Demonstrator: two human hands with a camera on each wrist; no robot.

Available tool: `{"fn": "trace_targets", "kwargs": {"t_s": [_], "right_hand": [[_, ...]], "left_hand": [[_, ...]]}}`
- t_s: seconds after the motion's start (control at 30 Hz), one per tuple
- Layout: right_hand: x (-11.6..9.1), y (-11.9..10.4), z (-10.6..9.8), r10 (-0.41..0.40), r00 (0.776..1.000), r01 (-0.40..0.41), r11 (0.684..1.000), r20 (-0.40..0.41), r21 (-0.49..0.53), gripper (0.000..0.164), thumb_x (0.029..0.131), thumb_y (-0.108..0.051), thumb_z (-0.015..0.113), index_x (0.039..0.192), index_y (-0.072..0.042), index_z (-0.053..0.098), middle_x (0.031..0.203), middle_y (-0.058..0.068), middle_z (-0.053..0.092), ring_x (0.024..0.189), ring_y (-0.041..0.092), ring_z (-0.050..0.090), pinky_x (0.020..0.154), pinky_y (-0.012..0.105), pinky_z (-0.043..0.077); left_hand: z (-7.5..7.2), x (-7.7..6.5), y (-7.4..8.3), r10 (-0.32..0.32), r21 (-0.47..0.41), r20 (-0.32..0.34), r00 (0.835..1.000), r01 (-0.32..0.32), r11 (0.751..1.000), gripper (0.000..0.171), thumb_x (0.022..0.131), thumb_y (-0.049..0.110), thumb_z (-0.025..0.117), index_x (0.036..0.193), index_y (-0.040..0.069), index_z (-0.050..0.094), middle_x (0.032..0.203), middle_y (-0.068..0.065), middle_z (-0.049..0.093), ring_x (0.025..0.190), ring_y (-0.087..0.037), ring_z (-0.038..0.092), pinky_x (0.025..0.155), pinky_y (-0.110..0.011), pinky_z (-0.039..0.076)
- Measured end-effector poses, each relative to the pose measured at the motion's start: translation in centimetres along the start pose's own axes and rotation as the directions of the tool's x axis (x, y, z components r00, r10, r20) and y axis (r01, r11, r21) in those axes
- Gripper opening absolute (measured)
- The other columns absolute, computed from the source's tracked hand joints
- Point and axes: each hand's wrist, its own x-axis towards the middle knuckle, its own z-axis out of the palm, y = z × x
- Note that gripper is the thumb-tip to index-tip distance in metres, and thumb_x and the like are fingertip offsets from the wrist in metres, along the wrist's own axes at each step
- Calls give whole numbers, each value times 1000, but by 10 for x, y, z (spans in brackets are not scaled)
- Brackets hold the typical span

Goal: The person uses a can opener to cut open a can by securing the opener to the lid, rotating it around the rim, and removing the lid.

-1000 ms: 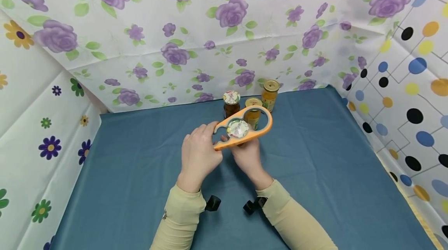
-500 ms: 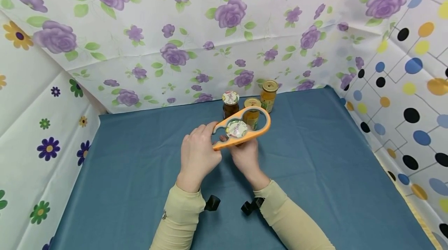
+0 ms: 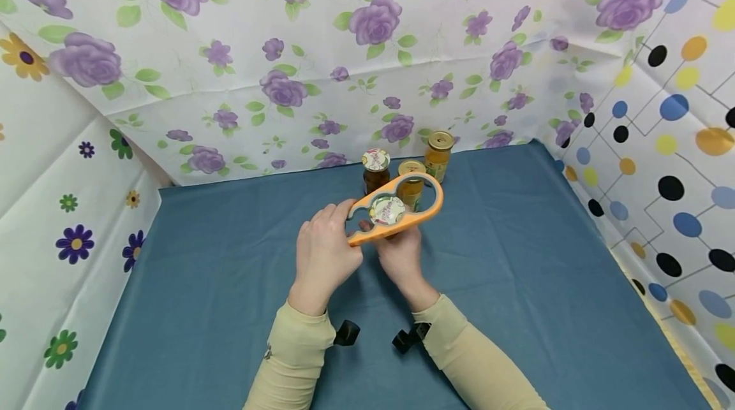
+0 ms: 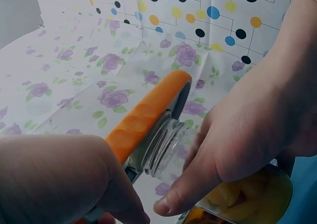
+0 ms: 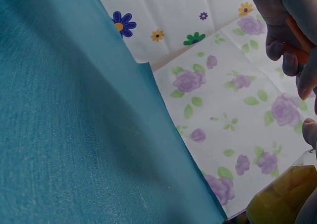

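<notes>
My left hand (image 3: 327,254) grips one end of an orange jar opener (image 3: 399,227) with grey-lined round openings. In the middle opening sits the pale printed lid (image 3: 387,210) of a glass jar (image 4: 250,196). My right hand (image 3: 400,260) holds this jar below the opener, its fingers and thumb wrapped round the glass. From the left wrist, the clear threaded neck (image 4: 166,147) shows beneath the opener, and yellow pieces fill the lower part. The jar tilts, held above the table. Whether the lid still touches the neck, I cannot tell.
Behind the opener stand a dark jar with a patterned lid (image 3: 376,171) and two gold-lidded jars of yellow content, one nearer (image 3: 411,190) and one farther (image 3: 438,158). Blue cloth (image 3: 218,295) covers the table. Flowered and dotted sheets rise at its back and sides.
Both hands keep their holds on the opener and jar, with almost no movement. The whole head view shifts slightly to the left.
</notes>
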Motion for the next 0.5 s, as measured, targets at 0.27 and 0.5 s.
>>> {"fn": "trace_targets", "kwargs": {"t_s": [0.27, 0.5], "right_hand": [[3, 2, -1, -25, 1000, 26, 997, 11, -71, 50, 88, 2, 85, 132, 8, 62, 122, 28, 66, 108, 45, 66, 91, 54, 53], [2, 20, 1, 100, 992, -94, 993, 80, -70, 58, 92, -17, 88, 142, -7, 62, 130, 15, 68, 111, 34, 67, 92, 54, 53]], "left_hand": [[-6, 1, -6, -23, -22, -51, 998, 21, 1000, 60, 71, -2, 76, 130, 7, 75, 80, -3, 60, 65, -21, 51, 56, -38, 39], [-18, 1, -13, -67, -63, -91, 994, 61, 996, 56, 73, -4, 76, 129, 5, 74, 78, -6, 59, 63, -22, 48, 55, -40, 37]]}}
